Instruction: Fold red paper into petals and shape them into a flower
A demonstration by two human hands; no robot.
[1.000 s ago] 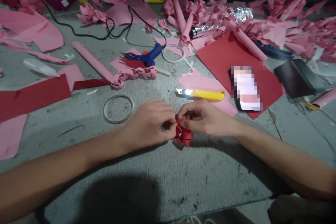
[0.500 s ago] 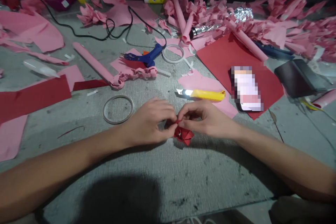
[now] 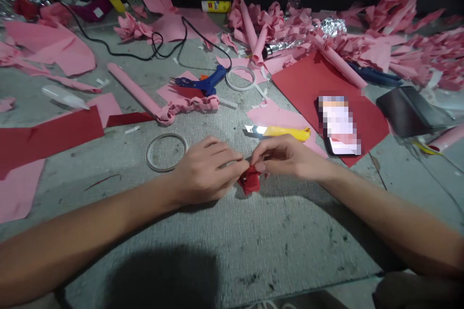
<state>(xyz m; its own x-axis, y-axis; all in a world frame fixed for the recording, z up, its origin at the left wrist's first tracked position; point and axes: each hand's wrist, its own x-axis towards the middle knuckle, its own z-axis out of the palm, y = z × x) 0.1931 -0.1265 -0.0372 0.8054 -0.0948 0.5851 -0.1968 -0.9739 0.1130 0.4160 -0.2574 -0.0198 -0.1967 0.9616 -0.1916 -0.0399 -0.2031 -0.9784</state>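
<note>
A small folded red paper piece (image 3: 251, 182) sits between my two hands, low over the grey table. My left hand (image 3: 212, 169) pinches its left side with thumb and fingertips, the thumb partly hidden. From the right, my right hand (image 3: 286, 157) grips the paper's upper edge between thumb and forefinger. Just beyond the right hand lies a yellow box cutter (image 3: 290, 132) with its blade out, pointing left. A ring-shaped roll of tape (image 3: 148, 152) lies beside my left wrist.
A blue glue gun (image 3: 203, 84) with a black cord lies farther back near a white tape ring (image 3: 227, 79). A phone (image 3: 339, 125) rests on a red sheet (image 3: 297, 77). Crumpled pink paper (image 3: 402, 48) and a glue stick (image 3: 216, 7) line the back.
The red paper piece has turned in my fingers and shows a different side. My left fingers have come down closer over it. The view has shifted slightly.
</note>
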